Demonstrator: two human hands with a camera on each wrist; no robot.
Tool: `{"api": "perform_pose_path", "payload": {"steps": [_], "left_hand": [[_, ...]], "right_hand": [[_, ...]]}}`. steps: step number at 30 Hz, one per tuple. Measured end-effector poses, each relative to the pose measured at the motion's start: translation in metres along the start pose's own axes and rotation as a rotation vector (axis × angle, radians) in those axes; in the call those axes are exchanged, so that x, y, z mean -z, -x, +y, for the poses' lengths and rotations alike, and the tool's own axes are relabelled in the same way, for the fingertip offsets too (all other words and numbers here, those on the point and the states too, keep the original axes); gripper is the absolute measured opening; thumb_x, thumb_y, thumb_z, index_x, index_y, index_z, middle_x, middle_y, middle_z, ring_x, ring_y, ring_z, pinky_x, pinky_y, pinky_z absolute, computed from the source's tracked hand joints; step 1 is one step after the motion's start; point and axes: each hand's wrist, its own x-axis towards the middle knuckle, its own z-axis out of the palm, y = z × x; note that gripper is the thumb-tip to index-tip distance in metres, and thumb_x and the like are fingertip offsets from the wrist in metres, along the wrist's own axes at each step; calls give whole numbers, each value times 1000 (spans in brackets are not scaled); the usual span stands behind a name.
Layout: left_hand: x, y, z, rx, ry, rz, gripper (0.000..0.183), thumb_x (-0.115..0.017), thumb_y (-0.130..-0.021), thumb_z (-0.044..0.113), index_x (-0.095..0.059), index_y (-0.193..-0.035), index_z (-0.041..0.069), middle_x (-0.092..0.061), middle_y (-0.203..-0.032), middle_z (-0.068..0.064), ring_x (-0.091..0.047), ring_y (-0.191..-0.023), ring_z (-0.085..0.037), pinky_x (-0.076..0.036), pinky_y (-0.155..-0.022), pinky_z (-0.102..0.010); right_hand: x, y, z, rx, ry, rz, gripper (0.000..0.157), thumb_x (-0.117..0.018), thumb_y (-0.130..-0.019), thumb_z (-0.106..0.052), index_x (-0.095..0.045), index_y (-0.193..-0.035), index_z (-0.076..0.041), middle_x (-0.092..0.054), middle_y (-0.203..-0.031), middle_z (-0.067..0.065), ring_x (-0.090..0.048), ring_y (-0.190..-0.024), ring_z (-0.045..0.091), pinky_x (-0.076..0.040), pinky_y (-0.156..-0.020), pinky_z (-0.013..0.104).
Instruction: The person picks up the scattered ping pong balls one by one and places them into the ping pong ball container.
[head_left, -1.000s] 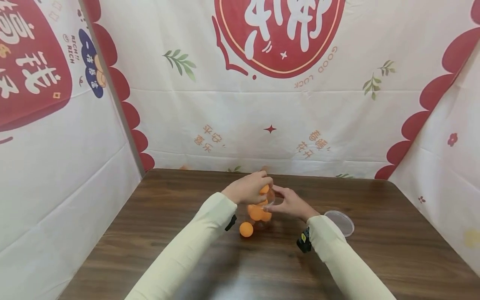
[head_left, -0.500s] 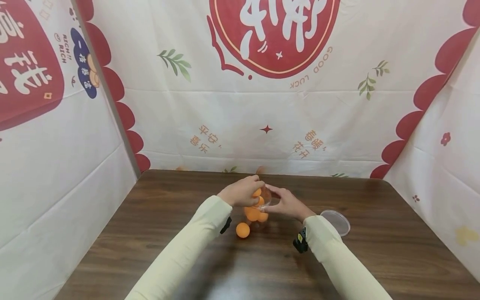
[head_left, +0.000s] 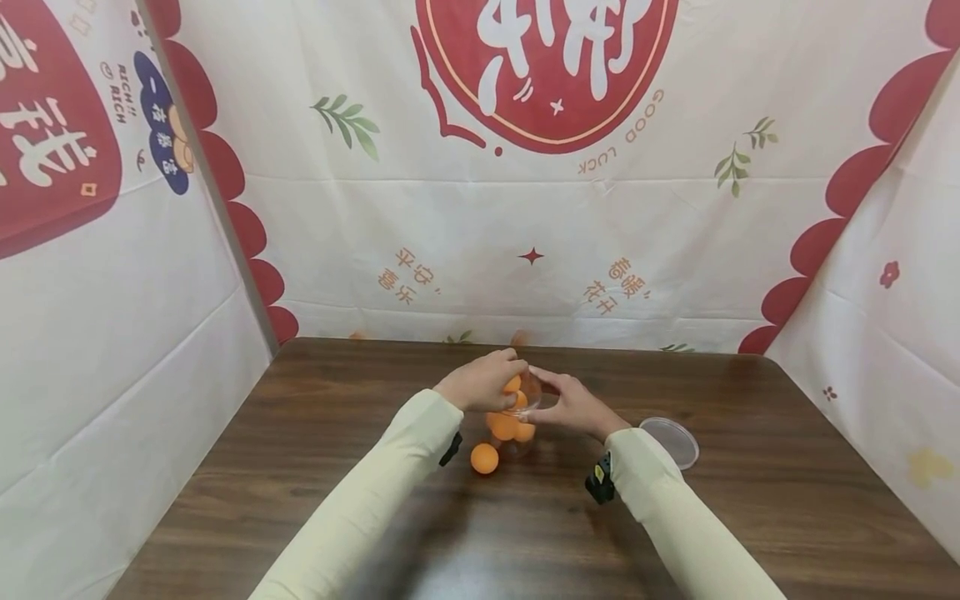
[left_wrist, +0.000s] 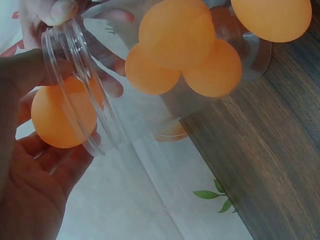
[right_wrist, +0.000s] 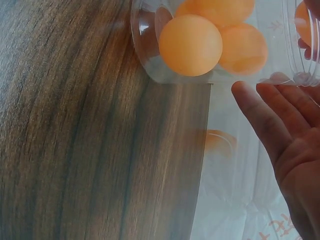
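A clear plastic jar stands upright on the table with several orange ping-pong balls inside. My right hand grips the jar near its rim, thumb on the near side and fingers on the far side. At the jar's mouth, my left hand holds another orange ping-pong ball between thumb and fingers. Part of that ball shows through the clear rim in the left wrist view. A loose ping-pong ball lies on the table just in front of the jar.
A round clear lid lies on the brown wooden table, right of the right wrist. Printed white cloth hangs behind the table and along both sides.
The head view has shifted slightly. My left hand has come a little lower and left at the jar's mouth, still holding its ball. The right hand keeps its grip on the jar.
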Motion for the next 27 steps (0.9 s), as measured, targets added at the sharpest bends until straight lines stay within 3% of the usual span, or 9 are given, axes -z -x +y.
{"api": "perform_pose_path", "payload": {"steps": [27], "left_hand": [[1, 3, -1, 11, 71, 2, 35, -68, -87, 15, -62, -120, 9, -57, -112, -10, -54, -93, -16, -49, -83, -29]], "right_hand": [[1, -1, 1, -2, -8, -6, 82, -76, -81, -30, -35, -145, 0, -44, -144, 19, -48, -128, 36, -42, -100, 51]]}}
